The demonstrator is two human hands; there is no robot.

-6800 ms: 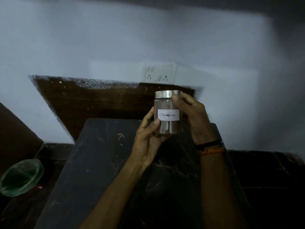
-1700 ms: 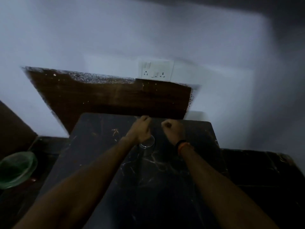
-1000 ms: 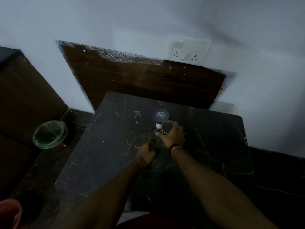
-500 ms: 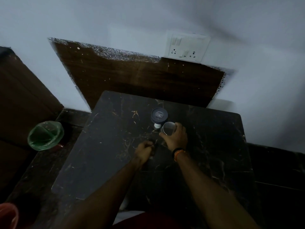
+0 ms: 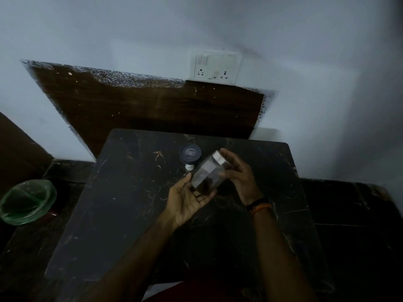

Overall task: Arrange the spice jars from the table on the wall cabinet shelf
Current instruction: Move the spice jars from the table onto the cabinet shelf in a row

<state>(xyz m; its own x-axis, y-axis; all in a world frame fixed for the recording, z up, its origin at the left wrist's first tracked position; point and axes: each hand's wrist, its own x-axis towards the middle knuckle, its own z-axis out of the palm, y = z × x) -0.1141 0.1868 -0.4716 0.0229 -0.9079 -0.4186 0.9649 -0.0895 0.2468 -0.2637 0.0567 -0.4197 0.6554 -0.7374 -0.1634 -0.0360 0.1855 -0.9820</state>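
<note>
Jar (image 5: 209, 173) of clear glass with a silver lid sits tilted between your two hands, raised above the middle of the dark marbled surface (image 5: 122, 199), its lid end pointing up toward the far right and its base toward you. Your left hand (image 5: 188, 200) lies palm up beneath the base, fingers loosely curved so the jar rests against them, the thumb reaching up along its near side. Your right hand (image 5: 237, 174) curls round the lid end, index finger over the silver rim and thumb against the glass wall. Dark contents show inside the jar, though you cannot tell what they are in this dim light. Just beyond the jar, toward the surface's far edge, a second jar (image 5: 190, 156) with a dark round lid stands upright on the surface, a white patch showing at its near side. A band (image 5: 260, 205) of black and orange circles your right wrist. Off the surface's left edge, a green-lined bin (image 5: 27, 201) stands on the floor, and a white switch-and-socket plate (image 5: 216, 66) is fixed to the wall beyond the far edge.
</note>
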